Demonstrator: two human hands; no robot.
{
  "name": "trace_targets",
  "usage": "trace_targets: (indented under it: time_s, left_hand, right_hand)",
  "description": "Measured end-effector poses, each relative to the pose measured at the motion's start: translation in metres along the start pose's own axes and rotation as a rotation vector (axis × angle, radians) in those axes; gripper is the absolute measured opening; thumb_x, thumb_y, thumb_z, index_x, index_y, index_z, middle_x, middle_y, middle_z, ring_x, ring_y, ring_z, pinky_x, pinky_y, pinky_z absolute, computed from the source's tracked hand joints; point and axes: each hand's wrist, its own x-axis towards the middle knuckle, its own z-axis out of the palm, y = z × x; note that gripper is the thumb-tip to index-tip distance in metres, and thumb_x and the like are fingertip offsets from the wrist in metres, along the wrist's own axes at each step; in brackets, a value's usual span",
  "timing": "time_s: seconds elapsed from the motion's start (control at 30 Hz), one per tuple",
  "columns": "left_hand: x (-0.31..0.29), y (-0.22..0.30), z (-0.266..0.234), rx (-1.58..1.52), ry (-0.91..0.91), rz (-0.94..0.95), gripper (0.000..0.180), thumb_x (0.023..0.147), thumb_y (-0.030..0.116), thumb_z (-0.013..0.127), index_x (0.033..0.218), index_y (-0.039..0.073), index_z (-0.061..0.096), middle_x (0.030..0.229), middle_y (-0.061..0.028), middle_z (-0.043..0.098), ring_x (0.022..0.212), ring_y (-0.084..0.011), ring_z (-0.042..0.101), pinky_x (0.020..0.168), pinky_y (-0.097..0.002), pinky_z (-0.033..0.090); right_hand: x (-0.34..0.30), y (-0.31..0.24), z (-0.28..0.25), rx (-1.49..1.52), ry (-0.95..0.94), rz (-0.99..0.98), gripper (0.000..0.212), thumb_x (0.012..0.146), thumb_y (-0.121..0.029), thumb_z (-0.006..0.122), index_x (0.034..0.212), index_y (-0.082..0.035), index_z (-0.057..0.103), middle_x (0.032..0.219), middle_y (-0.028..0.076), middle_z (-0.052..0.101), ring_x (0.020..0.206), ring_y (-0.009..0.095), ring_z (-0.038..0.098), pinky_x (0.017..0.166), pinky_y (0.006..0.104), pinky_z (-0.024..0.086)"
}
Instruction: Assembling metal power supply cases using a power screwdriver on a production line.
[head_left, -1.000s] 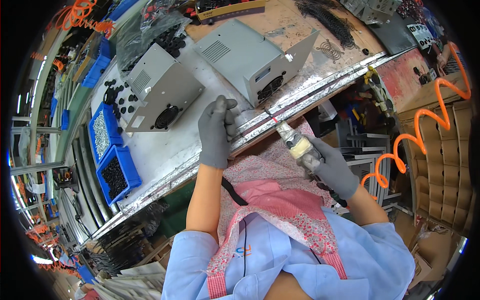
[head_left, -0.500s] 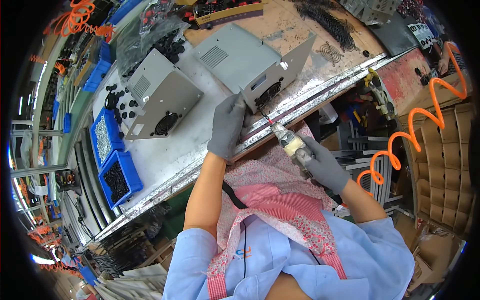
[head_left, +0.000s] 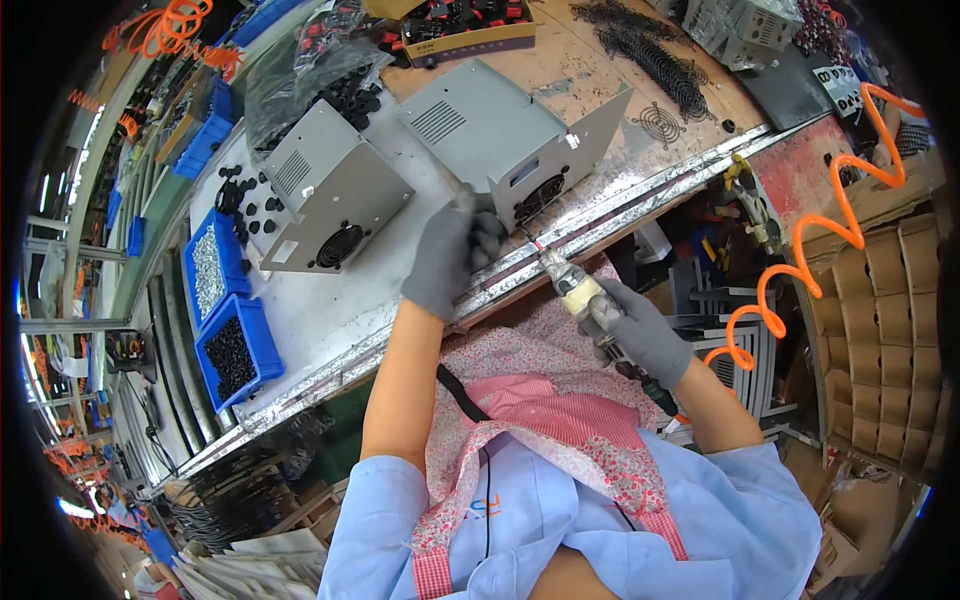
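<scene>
My right hand (head_left: 643, 328), in a grey glove, is wrapped round a pneumatic screwdriver (head_left: 578, 290). Its slim bit points up and left, toward the lower edge of a grey metal casing (head_left: 470, 125) with a black fan (head_left: 540, 197) in its front panel. My left hand (head_left: 445, 255), gloved too, is at that casing's near left corner with its fingers curled in; what they hold, if anything, is hidden. Left of it stands a second grey casing (head_left: 365, 205) with a black fan (head_left: 340, 246).
Blue bins of silvery screws (head_left: 207, 272) and black screws (head_left: 232, 362) stand at the bench's left. Black wire fan guards (head_left: 660, 75) and a carton of red-black parts (head_left: 470, 38) lie behind. An orange coiled hose (head_left: 800, 265) hangs at right, near stacked cardboard dividers (head_left: 880, 340).
My left hand has drawn slightly back from the casing's corner, its fingers curling inward. The screwdriver stays in my right hand, shifted slightly left and down. The view has shifted a little.
</scene>
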Motion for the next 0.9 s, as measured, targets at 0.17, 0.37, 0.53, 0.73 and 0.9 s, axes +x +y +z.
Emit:
trace_targets:
  time_s: [0.17,0.37,0.53,0.73,0.9]
  left_hand:
    - [-0.015,-0.010,-0.017,-0.475,0.002,0.114,0.038,0.100,0.021,0.036,0.127,-0.005,0.036,0.124,-0.0222,0.049,0.113,-0.0316,0.054,0.096,-0.0376,0.051]
    - [-0.036,-0.022,-0.019,-0.507,-0.014,0.040,0.035,0.097,0.010,0.034,0.127,-0.008,0.039,0.119,-0.0256,0.051,0.112,-0.0344,0.055,0.092,-0.0371,0.052]
    - [-0.039,-0.028,-0.021,-0.476,0.053,0.024,0.030,0.099,0.016,0.037,0.119,-0.004,0.048,0.096,-0.0128,0.061,0.067,-0.0153,0.061,0.048,-0.0195,0.050]
    - [-0.044,-0.033,-0.022,-0.278,-0.127,0.122,0.041,0.095,0.040,0.050,0.103,0.000,0.051,0.059,-0.0024,0.049,0.036,-0.0072,0.030,0.034,-0.0207,0.022]
    - [-0.049,-0.027,-0.004,-0.267,-0.037,0.082,0.043,0.090,0.044,0.056,0.098,0.002,0.053,0.052,0.0017,0.042,0.035,-0.0069,0.029,0.034,-0.0202,0.022]
  right_hand:
    - [-0.016,0.010,0.002,-0.093,0.018,0.024,0.043,0.094,-0.029,0.050,0.130,-0.006,0.044,0.082,0.004,0.056,0.058,0.008,0.052,0.051,0.0232,0.045]
    - [-0.018,0.000,0.018,-0.130,-0.013,-0.046,0.047,0.092,-0.024,0.053,0.134,-0.004,0.041,0.085,0.006,0.058,0.060,0.008,0.053,0.053,0.0241,0.045]
    - [-0.013,-0.001,0.025,-0.190,-0.033,-0.172,0.050,0.091,-0.021,0.054,0.135,-0.003,0.039,0.087,0.006,0.058,0.061,0.008,0.053,0.054,0.0234,0.046]
    - [-0.018,-0.014,0.034,-0.176,-0.082,-0.087,0.053,0.090,-0.021,0.056,0.135,-0.001,0.037,0.096,0.008,0.057,0.067,0.007,0.054,0.057,0.0227,0.047]
    - [-0.015,-0.012,0.037,-0.213,-0.079,-0.121,0.055,0.090,-0.021,0.057,0.136,0.000,0.036,0.102,0.009,0.056,0.074,0.009,0.057,0.061,0.0227,0.050]
